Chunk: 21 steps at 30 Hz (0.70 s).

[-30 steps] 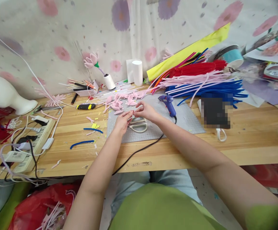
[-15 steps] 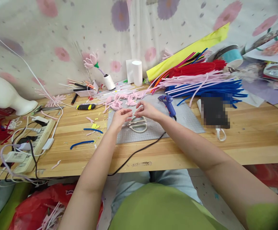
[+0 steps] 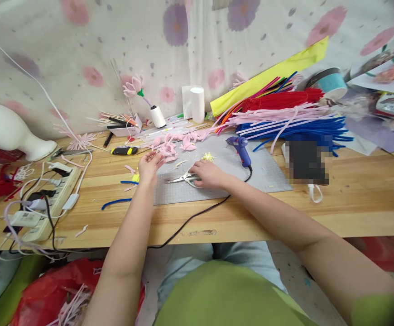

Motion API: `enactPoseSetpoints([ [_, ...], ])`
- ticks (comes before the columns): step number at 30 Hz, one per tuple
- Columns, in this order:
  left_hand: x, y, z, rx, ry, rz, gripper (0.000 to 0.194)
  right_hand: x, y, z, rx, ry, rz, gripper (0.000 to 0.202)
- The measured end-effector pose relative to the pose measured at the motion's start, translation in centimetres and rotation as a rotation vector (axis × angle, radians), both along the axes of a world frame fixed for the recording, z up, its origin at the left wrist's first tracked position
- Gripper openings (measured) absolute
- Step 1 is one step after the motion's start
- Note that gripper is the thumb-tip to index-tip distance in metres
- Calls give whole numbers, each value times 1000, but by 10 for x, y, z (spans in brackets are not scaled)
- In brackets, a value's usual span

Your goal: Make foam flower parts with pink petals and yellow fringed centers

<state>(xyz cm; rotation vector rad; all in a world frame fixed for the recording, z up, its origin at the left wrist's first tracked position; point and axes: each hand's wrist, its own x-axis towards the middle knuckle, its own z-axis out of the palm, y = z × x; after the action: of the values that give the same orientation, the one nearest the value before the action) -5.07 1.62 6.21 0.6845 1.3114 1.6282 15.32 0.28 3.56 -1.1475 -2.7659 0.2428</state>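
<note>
My right hand (image 3: 208,174) is over the scissors (image 3: 180,178), its fingers curled on the pale handles. The metal blades point left across the grey cutting mat (image 3: 176,194). At the mat's left edge, my left hand (image 3: 149,166) has thumb and fingers brought together beside the pink fuzzy petals (image 3: 167,148). What lies between those fingertips is too small to make out. A spiky yellow tuft (image 3: 208,156) sits on the mat just beyond my right hand. Thin pale yellow strands (image 3: 180,164) lie between the two hands.
A purple glue gun (image 3: 240,150) rests on the mat, its black cord running to the front. Bundled pipe cleaners (image 3: 288,124) fill the back right. Left are a utility knife (image 3: 124,150), blue pieces (image 3: 115,203) and a power strip (image 3: 52,203). A pink flower (image 3: 134,86) stands behind.
My hands were close together above the scissors and have parted. The left went left towards the pink petals; the right came down onto the scissors' handles. The yellow tuft now shows on the mat.
</note>
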Motion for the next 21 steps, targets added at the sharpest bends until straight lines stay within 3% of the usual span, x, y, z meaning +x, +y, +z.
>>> enactPoseSetpoints([
  [6, -6, -1, 1, -4, -191, 163, 16, -1, 1, 1, -72, -41, -20, 30],
  [9, -10, 0, -2, -9, -309, 250, 16, 3, 4, 6, -201, 156, -127, 31],
  [13, -7, -1, -8, -63, -442, 332, 17, 1, 11, 11, -497, 546, -359, 28],
  [15, -1, -2, -9, -82, -504, 331, 16, -5, 15, 11, -522, 616, -474, 35],
  [18, 7, -4, -8, -92, -600, 343, 16, -17, 15, 8, -464, 541, -542, 47],
  [21, 11, -5, -7, -95, -669, 375, 15, -30, 13, 7, -482, 404, -462, 53],
])
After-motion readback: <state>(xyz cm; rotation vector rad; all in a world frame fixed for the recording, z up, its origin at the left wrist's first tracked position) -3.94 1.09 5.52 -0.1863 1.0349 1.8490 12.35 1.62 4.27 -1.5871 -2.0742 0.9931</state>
